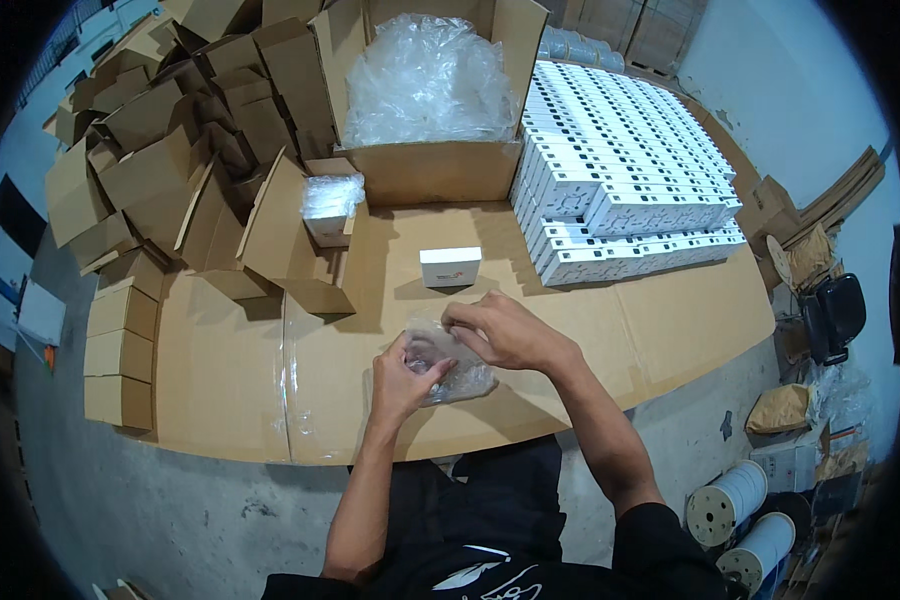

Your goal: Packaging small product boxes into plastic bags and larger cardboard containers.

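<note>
Low over the cardboard-covered table, a clear plastic bag (462,384) is between my two hands. My left hand (403,380) grips its left side, thumb across the front. At the bag's upper edge my right hand (500,332) is closed in a pinch, its fingertips at the plastic. Just beyond the hands stands a small white box (450,268) with a small print on its front. To the left, an open brown carton (305,240) has plastic-wrapped white boxes (332,205) in it. Whether the bag holds anything is hard to make out.
A large open carton (425,175) full of clear plastic bags (425,85) stands at the back. Stacked white boxes (630,170) fill the right rear. Many open brown cartons (160,140) pile up at left, above several closed ones (118,355). Cable spools (727,503) lie on the floor at right.
</note>
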The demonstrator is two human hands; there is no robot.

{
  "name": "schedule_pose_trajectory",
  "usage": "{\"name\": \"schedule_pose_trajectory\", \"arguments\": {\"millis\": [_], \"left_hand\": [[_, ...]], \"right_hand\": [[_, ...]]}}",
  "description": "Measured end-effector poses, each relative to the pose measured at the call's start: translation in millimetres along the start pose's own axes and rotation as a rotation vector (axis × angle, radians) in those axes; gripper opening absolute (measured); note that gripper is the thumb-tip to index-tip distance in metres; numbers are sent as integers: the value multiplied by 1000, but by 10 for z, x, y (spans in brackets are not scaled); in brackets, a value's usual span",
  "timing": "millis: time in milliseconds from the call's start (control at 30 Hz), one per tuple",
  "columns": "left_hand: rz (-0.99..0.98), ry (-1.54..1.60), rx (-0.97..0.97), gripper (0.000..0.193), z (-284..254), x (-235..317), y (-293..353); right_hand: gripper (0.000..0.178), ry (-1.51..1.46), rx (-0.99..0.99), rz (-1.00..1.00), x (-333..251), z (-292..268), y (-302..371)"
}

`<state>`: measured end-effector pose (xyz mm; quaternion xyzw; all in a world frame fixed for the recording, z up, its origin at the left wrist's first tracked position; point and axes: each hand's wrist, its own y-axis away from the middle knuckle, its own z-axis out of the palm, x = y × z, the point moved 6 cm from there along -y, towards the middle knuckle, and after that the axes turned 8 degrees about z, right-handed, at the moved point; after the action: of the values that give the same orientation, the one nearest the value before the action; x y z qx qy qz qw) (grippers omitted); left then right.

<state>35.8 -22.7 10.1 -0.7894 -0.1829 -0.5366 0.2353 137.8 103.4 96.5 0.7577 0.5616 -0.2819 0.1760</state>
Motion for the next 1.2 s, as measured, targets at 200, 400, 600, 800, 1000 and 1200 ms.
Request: {"name": "schedule_pose_trajectory", "arguments": {"millis": [200,400,600,800,1000,1200], "left_hand": [[30,128,-46,47,31,-62,23],[-30,417,-84,50,32,-111,8],[-60,417,17,47,6,-169,3],[12,303,76,42,-25,-223,-8],[11,278,97,43,-36,-207,-31],[27,305,127,45,-49,-183,-62]], "right_hand": [[23,-221,-121,-55,133,-13,-8],[23,-101,-51,-160,58,-201,-1],[24,-541,246,21,536,-382,-35],[36,-595,703,22,911,-273,-82],[45,-742,392,120,981,26,-225],[30,-872,648,238,1220,82,-185]]}}
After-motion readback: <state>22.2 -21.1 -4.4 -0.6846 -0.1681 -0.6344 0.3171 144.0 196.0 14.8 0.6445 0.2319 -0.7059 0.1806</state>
